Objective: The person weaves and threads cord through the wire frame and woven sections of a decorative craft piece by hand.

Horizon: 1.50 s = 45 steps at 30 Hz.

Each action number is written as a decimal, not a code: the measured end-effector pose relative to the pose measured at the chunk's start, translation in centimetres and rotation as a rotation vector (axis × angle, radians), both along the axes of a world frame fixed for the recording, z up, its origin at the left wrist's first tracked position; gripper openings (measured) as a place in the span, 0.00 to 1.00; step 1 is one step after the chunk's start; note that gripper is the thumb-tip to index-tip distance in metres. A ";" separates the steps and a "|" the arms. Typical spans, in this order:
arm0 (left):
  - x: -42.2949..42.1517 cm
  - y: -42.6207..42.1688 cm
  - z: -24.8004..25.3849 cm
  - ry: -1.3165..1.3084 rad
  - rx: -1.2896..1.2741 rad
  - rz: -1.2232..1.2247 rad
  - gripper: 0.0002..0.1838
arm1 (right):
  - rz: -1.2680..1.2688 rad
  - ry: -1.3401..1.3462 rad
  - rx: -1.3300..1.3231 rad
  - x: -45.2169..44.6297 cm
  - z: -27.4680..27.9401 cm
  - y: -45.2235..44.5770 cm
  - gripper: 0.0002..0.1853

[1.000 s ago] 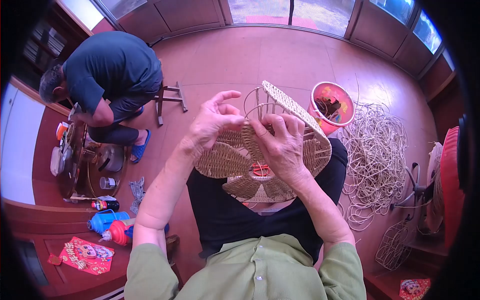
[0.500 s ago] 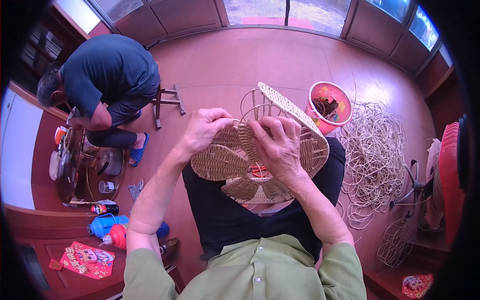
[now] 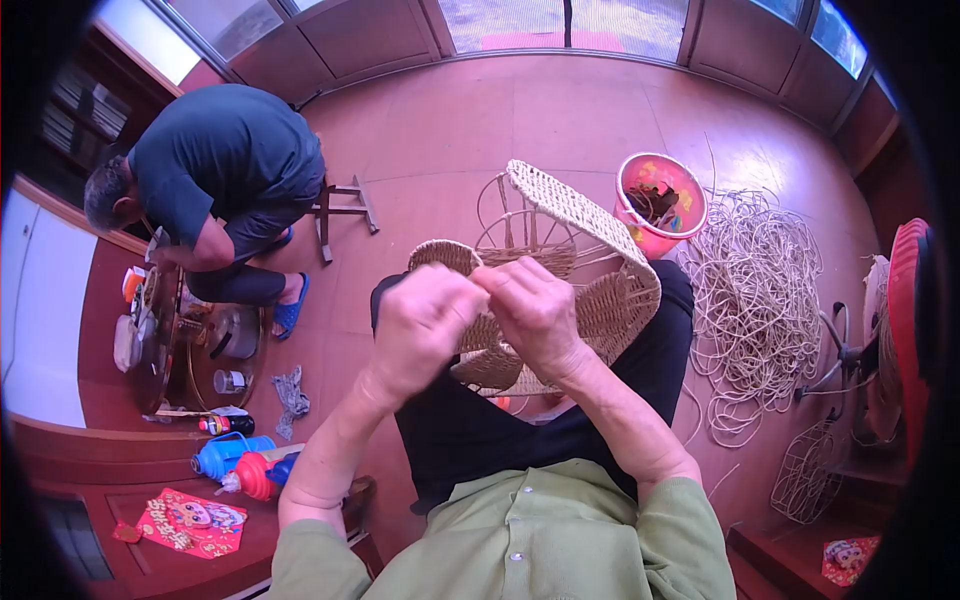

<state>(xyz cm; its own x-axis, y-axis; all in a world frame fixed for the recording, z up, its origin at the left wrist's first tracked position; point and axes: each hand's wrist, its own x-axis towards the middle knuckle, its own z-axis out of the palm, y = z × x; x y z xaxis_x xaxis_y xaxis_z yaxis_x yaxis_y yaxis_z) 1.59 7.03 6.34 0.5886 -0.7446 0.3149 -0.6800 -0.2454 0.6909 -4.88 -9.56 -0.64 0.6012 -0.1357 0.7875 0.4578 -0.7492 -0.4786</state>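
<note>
Grip of right hand (image 3: 535, 308) closed, pinching woven straw basket (image 3: 612, 300) over lap (image 3: 460, 440); left hand (image 3: 425, 325) curled beside it, fingertips hidden, so cannot tell how closed or what it holds. Uneven pull might loosen weave; unsteady lap might tip basket. Left hand blurred; both hands cover basket's middle.

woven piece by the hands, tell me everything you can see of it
The woven piece is pale tan, apparently twisted straw or cord on a frame. It has rounded, petal-like panels, a flat woven band and bare thin hoops. It sits tilted over the dark trousers; the curled left hand and right hand meet at it, their grip hidden.
</note>
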 end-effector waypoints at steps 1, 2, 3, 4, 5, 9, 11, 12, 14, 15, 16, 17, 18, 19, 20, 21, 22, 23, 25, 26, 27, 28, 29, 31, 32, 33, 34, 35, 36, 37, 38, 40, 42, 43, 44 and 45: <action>1.2 -0.4 -0.5 0.099 -0.162 0.049 0.07 | 0.019 0.018 0.102 0.1 -0.1 -0.2 0.17; 1.9 -1.5 -0.8 0.234 -0.291 0.109 0.07 | 0.030 0.054 0.283 0.2 -0.4 -0.2 0.11; 2.2 -2.6 -1.1 0.370 -0.423 0.171 0.09 | 0.026 0.053 0.280 0.0 0.0 -0.2 0.11; 2.8 -3.1 -1.7 0.372 -0.429 0.170 0.09 | 0.081 0.181 0.499 -0.4 0.7 -0.2 0.09; 3.5 -3.4 -2.6 0.392 -0.348 0.134 0.10 | 0.136 0.311 0.716 -0.6 1.2 -0.2 0.08; 3.6 -4.0 -3.6 0.368 -0.274 0.139 0.11 | 0.216 0.303 1.061 -0.2 1.3 -0.9 0.09; 3.5 -3.9 -3.5 0.503 -0.318 0.118 0.10 | 0.175 0.309 1.013 -0.5 1.6 -0.9 0.08; 3.5 -3.9 -3.5 0.638 -0.360 0.102 0.08 | 0.117 0.315 0.861 -0.8 1.6 -0.9 0.08; 3.9 -3.6 -3.8 0.674 -0.331 0.097 0.06 | 0.059 0.312 0.622 -1.2 1.4 -1.0 0.08; 4.1 -3.5 -3.9 0.700 -0.311 0.098 0.05 | 0.065 0.320 0.620 -1.3 1.1 -1.1 0.08; 3.9 -3.3 -4.0 0.725 -0.309 0.108 0.05 | 0.057 0.284 0.508 -1.3 0.9 -1.2 0.07; 3.8 -3.1 -4.2 0.727 -0.310 0.114 0.05 | 0.047 0.244 0.397 -1.2 0.8 -1.2 0.07; 3.7 -3.0 -4.4 0.676 -0.288 0.123 0.06 | 0.049 0.244 0.397 -1.1 1.0 -1.2 0.07; 3.5 -2.9 -4.6 0.626 -0.265 0.131 0.06 | 0.079 0.281 0.572 -1.0 1.4 -1.0 0.07; 3.2 -3.0 -4.6 0.625 -0.263 0.131 0.06 | 0.110 0.315 0.748 -0.9 1.6 -0.8 0.07; 2.9 -3.1 -4.7 0.596 -0.292 0.151 0.06 | 0.112 0.313 0.750 -0.9 1.7 -0.6 0.07; 2.6 -3.3 -4.7 0.565 -0.321 0.173 0.07 | 0.094 0.339 0.748 -0.8 1.8 -0.5 0.09; 2.5 -3.3 -4.7 0.561 -0.322 0.176 0.07 | 0.077 0.365 0.743 -0.8 1.9 -0.4 0.12; 2.2 -3.4 -4.9 0.209 -0.149 0.276 0.07 | 0.016 0.265 0.517 -0.6 0.8 -0.1 0.16; 2.0 -3.7 -5.5 0.071 -0.172 0.300 0.08 | -0.051 0.166 0.292 -0.8 0.4 0.0 0.21; 1.8 -3.9 -5.6 0.071 -0.172 0.297 0.08 | -0.054 0.165 0.292 -1.1 0.4 0.2 0.21; 1.7 -4.1 -5.6 0.031 -0.178 0.316 0.08 | -0.097 0.120 0.181 -1.4 0.5 0.4 0.25; 1.7 -4.4 -5.6 -0.010 -0.185 0.336 0.08 | -0.139 0.074 0.069 -1.7 0.5 0.5 0.29; 1.3 -4.9 -5.6 -0.090 -0.193 0.356 0.08 | -0.151 0.079 -0.002 -1.9 -0.1 0.4 0.32; 1.3 -5.1 -5.6 -0.168 -0.198 0.377 0.09 | -0.162 0.101 -0.013 -1.8 -0.6 0.6 0.33; 1.3 -5.2 -5.5 -0.170 -0.199 0.375 0.09 | -0.174 0.124 -0.022 -1.7 -0.9 0.6 0.34; 1.4 -5.2 -5.4 -0.144 -0.191 0.367 0.10 | -0.177 0.122 -0.021 -1.4 -1.0 0.7 0.34; 1.4 -5.2 -5.2 -0.116 -0.183 0.359 0.11 | -0.131 0.127 0.034 -1.2 -1.1 0.8 0.35; 1.7 -5.1 -4.8 -0.118 -0.183 0.354 0.11 | -0.086 0.130 0.088 -0.9 -1.0 0.8 0.37; 2.4 -4.7 -4.2 0.107 -0.143 0.309 0.12 | -0.090 0.127 0.090 -0.7 -0.8 0.6 0.37; 3.0 -4.5 -3.8 0.332 -0.099 0.264 0.14 | -0.034 0.139 0.139 -0.5 -0.5 0.5 0.38; 4.9 -4.5 -3.7 0.752 -0.170 0.188 0.13 | 0.029 0.152 0.189 -0.4 -0.2 0.2 0.39; 5.7 -4.4 -4.0 0.880 -0.180 0.120 0.12 | 0.092 0.216 0.281 -0.4 0.0 -0.1 0.39; 5.6 -4.3 -4.2 0.866 -0.256 0.165 0.12 | 0.094 0.213 0.284 -0.5 0.1 -0.2 0.39; 5.3 -4.2 -4.3 0.851 -0.330 0.210 0.13 | 0.113 0.256 0.339 -0.5 0.1 -0.3 0.38; 4.4 -4.0 -4.2 0.848 -0.325 0.210 0.13 | 0.123 0.277 0.369 -0.6 0.0 -0.4 0.37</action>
<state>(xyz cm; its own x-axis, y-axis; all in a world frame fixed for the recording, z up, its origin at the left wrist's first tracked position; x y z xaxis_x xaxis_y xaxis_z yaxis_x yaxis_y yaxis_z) 6.01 3.02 2.15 0.8300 -0.5472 -0.1077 0.1201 -0.0132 0.9927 -5.51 -9.92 -0.62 0.8108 -0.2908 0.5081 0.3502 -0.4545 -0.8190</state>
